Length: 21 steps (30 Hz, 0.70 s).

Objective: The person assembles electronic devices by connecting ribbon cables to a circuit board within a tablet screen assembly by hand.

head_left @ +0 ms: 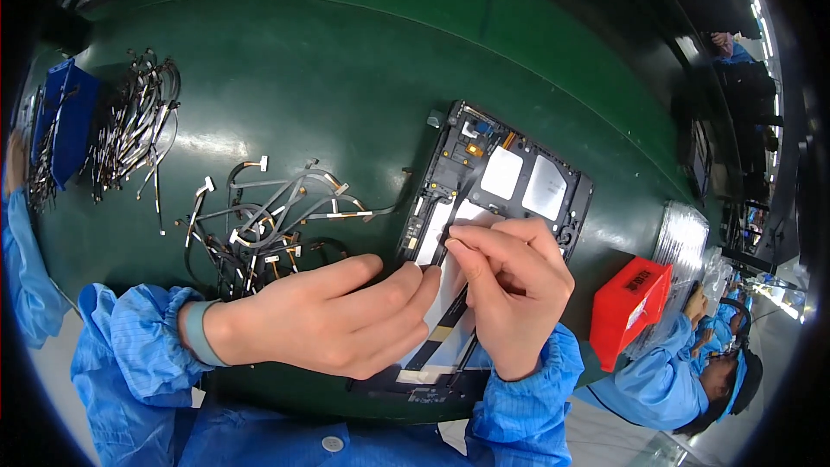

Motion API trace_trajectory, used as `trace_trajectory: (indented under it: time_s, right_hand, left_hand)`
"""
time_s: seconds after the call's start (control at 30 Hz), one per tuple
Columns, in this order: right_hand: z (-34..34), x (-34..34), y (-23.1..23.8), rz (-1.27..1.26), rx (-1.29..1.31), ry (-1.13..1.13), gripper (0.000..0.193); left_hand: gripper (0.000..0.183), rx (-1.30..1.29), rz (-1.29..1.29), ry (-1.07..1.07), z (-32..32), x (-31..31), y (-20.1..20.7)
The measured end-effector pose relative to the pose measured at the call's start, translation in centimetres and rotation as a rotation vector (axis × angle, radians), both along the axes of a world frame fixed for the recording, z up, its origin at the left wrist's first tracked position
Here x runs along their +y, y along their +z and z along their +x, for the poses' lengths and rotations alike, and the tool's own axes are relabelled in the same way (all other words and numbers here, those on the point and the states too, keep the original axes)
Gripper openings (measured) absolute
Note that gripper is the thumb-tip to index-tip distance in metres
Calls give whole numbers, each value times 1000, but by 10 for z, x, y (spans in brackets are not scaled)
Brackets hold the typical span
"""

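An opened tablet chassis point(519, 177), black with white battery cells and small circuit parts, lies on the green mat point(346, 95). My left hand point(324, 320) rests over its lower left part, fingertips pinching a thin white strip point(448, 281) at the middle of the chassis. My right hand point(510, 281) pinches the same strip from the right, thumb and forefinger closed on its upper edge. The lower half of the chassis is partly hidden under both hands.
A loose heap of flat flex cables point(268, 225) lies left of the chassis. Further left sits a second cable pile point(130, 125) beside a blue bin point(65, 117). A red box point(628, 307) and a silver tray stack point(683, 238) stand at right, near a seated co-worker point(692, 372).
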State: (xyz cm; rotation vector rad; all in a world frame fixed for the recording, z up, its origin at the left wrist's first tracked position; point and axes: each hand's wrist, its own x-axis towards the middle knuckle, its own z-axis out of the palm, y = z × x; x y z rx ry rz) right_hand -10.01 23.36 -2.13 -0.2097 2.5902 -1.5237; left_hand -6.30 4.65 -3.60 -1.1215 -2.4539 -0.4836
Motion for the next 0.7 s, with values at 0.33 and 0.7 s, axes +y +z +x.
trace_trajectory:
  time_s: [0.33, 0.7]
  right_hand:
    - [-8, -4, 1, -72, -99, -105, 16]
    - [-9, -5, -4, 21, 9, -78, 15]
  left_hand:
    - [8, 6, 43, 34, 2, 4, -4]
    - [5, 22, 28, 55, 1, 6, -4]
